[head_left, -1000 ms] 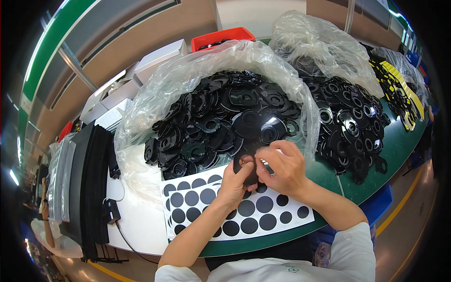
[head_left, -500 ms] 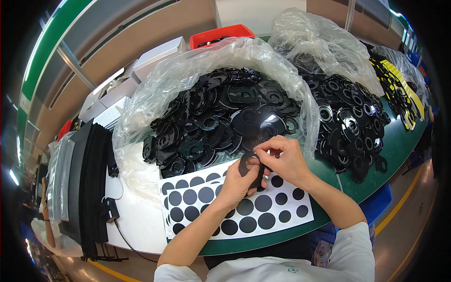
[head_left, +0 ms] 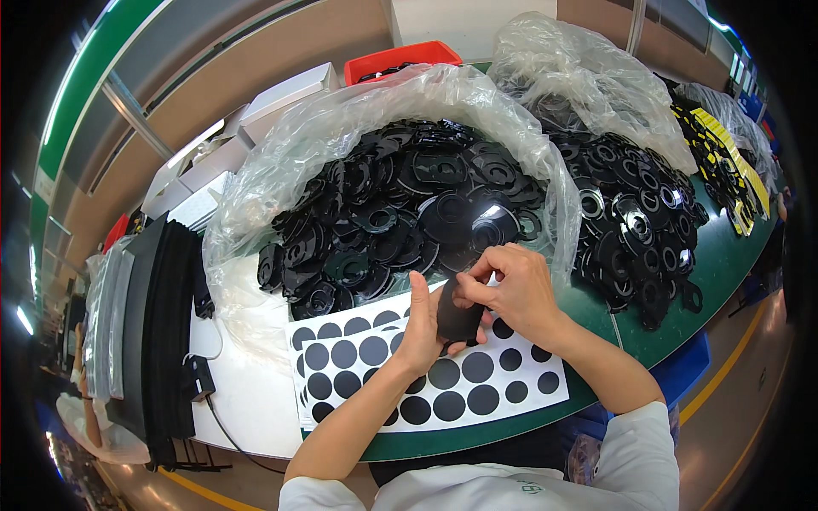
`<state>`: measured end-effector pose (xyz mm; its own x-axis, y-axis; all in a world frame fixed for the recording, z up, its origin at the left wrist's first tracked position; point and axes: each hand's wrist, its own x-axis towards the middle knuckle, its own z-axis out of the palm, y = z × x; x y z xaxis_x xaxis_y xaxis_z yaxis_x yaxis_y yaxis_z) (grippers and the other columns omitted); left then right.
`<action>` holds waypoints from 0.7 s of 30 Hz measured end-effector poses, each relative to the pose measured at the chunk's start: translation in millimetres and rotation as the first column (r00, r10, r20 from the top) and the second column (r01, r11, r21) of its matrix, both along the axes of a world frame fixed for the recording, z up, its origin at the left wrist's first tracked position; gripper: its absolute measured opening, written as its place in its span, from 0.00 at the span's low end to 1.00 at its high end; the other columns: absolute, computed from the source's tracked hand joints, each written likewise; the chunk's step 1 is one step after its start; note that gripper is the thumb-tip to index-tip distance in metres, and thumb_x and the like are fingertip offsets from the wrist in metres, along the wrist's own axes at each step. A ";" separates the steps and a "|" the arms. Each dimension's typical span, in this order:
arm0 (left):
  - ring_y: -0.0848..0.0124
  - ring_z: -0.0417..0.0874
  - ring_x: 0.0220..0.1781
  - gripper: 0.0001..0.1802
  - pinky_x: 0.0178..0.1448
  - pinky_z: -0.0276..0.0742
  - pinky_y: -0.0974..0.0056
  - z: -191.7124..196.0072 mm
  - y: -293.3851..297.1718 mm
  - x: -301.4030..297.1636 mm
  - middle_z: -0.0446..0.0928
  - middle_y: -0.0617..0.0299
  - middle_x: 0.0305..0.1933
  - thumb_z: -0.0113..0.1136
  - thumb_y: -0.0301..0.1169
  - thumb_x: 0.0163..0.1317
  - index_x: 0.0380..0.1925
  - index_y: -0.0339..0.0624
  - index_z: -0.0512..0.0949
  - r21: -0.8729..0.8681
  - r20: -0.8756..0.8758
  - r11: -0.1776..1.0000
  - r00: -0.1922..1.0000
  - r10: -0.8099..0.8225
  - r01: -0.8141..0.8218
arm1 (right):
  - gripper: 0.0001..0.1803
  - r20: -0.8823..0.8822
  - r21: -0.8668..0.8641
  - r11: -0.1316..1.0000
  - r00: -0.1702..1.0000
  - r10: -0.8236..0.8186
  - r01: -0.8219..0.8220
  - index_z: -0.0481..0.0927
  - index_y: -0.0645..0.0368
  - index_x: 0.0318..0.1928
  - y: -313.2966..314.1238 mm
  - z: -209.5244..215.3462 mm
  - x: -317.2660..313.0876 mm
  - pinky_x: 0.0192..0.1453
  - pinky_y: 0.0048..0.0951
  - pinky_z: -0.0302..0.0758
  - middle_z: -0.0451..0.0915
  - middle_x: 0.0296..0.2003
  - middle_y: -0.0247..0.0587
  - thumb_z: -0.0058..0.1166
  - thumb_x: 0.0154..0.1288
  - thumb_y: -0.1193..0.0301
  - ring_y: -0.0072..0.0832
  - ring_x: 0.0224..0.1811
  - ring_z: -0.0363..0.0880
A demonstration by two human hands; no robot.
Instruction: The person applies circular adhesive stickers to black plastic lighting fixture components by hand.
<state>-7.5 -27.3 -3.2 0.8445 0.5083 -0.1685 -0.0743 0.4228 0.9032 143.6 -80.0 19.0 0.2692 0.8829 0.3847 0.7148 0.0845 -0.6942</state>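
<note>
A flat black plastic part (head_left: pixel 458 322) rests in my left hand (head_left: pixel 419 334), its fingers curled under and behind it and the thumb raised away from it. My right hand (head_left: pixel 513 288) is closed in a pinch at the part's upper edge; what sits between thumb and forefinger is hidden. Below both hands lie white sheets with rows of round black stickers (head_left: pixel 448 406), large and small. Just beyond the hands, a big heap of glossy black ring-shaped parts (head_left: pixel 375 220) spreads out of a clear plastic bag (head_left: pixel 247 230).
A second heap of black parts (head_left: pixel 635 226) lies on the green table (head_left: pixel 720 260) to the right, beside yellow-and-black pieces (head_left: pixel 733 162). Behind stand a red bin (head_left: pixel 400 60) and white boxes (head_left: pixel 285 98). Black sheets (head_left: pixel 158 341) are stacked at left, near a small black box with a cable (head_left: pixel 199 379).
My left thumb has lifted off the black part and now points up. The part has turned so its broad dark face shows. My right hand has shifted slightly, still pinching.
</note>
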 end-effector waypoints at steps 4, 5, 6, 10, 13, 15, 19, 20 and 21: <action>0.76 0.73 0.23 0.55 0.18 0.57 0.76 1.3 -0.9 -0.3 0.75 0.57 0.31 0.05 0.75 0.54 0.45 0.37 0.69 0.027 -0.007 1.000 1.000 -0.003 0.003 | 0.16 0.110 0.022 0.998 0.992 -0.064 0.062 0.76 0.59 0.20 -1.5 2.5 -7.6 0.26 0.32 0.68 0.75 0.18 0.34 0.67 0.45 0.62 0.30 0.23 0.72; 0.76 0.73 0.23 0.55 0.18 0.57 0.76 1.0 -0.8 -0.4 0.75 0.57 0.31 0.05 0.75 0.54 0.45 0.37 0.69 0.026 -0.007 1.000 1.000 -0.003 0.003 | 0.16 0.158 0.030 0.997 0.985 -0.076 0.072 0.75 0.58 0.21 -2.5 4.3 -8.8 0.26 0.33 0.69 0.74 0.19 0.34 0.67 0.44 0.61 0.31 0.24 0.72; 0.75 0.74 0.25 0.55 0.18 0.57 0.75 0.9 -0.7 -1.2 0.75 0.56 0.31 0.05 0.75 0.54 0.45 0.37 0.68 0.015 -0.025 1.000 1.000 0.007 -0.007 | 0.16 0.158 0.031 0.997 0.985 -0.075 0.071 0.75 0.58 0.21 -3.2 5.6 -8.9 0.26 0.33 0.69 0.74 0.19 0.34 0.67 0.44 0.61 0.31 0.24 0.72; 0.73 0.77 0.28 0.55 0.18 0.56 0.75 2.9 -0.5 -1.8 0.76 0.54 0.32 0.06 0.76 0.53 0.46 0.36 0.66 -0.040 -0.070 0.999 0.997 0.034 -0.037 | 0.18 0.163 -0.079 0.997 0.986 0.022 -0.009 0.75 0.59 0.26 -7.9 13.1 -6.3 0.31 0.34 0.71 0.75 0.23 0.37 0.68 0.43 0.61 0.33 0.30 0.74; 0.71 0.78 0.28 0.55 0.18 0.55 0.74 2.8 1.3 -1.4 0.76 0.54 0.31 0.08 0.76 0.53 0.46 0.37 0.66 -0.102 -0.073 0.994 0.997 0.036 -0.043 | 0.19 0.130 -0.143 0.987 0.987 0.091 -0.072 0.75 0.60 0.29 -11.0 13.3 2.9 0.35 0.34 0.71 0.76 0.26 0.38 0.69 0.43 0.61 0.33 0.32 0.74; 0.71 0.78 0.28 0.54 0.18 0.55 0.75 3.0 3.1 -2.6 0.76 0.54 0.31 0.08 0.76 0.53 0.46 0.37 0.67 -0.146 -0.049 0.989 0.998 0.026 -0.033 | 0.19 0.113 -0.179 0.978 0.985 0.126 -0.105 0.76 0.60 0.30 -11.1 15.8 6.2 0.37 0.33 0.71 0.77 0.28 0.39 0.69 0.43 0.62 0.33 0.33 0.74; 0.69 0.79 0.28 0.53 0.16 0.54 0.75 2.3 5.3 -4.5 0.76 0.53 0.32 0.10 0.76 0.53 0.44 0.39 0.68 -0.252 -0.016 0.968 1.000 0.012 -0.016 | 0.16 -0.019 -0.256 0.950 0.984 0.179 -0.178 0.80 0.65 0.34 -13.2 33.4 7.5 0.40 0.35 0.74 0.81 0.29 0.44 0.66 0.50 0.65 0.38 0.34 0.79; 0.69 0.79 0.28 0.53 0.16 0.54 0.75 2.6 5.3 -4.5 0.76 0.53 0.32 0.10 0.76 0.53 0.44 0.39 0.68 -0.252 -0.017 0.968 1.000 0.013 -0.017 | 0.15 -0.065 -0.301 0.936 0.983 0.171 -0.183 0.81 0.66 0.35 -13.0 34.9 7.4 0.39 0.34 0.75 0.82 0.29 0.45 0.64 0.52 0.66 0.38 0.33 0.81; 0.69 0.79 0.27 0.53 0.16 0.54 0.75 3.6 4.9 -3.8 0.76 0.53 0.32 0.10 0.77 0.53 0.44 0.40 0.68 -0.241 -0.010 0.971 1.000 0.000 -0.003 | 0.15 -0.065 -0.302 0.936 0.983 0.170 -0.181 0.81 0.66 0.35 -13.3 34.2 7.9 0.39 0.34 0.75 0.82 0.29 0.45 0.64 0.52 0.66 0.38 0.33 0.81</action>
<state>-11.3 -22.4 0.4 0.8415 0.4531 -0.2942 -0.0670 0.6279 0.7754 151.5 -93.3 53.2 0.1082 0.9907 0.0822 0.6810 -0.0137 -0.7321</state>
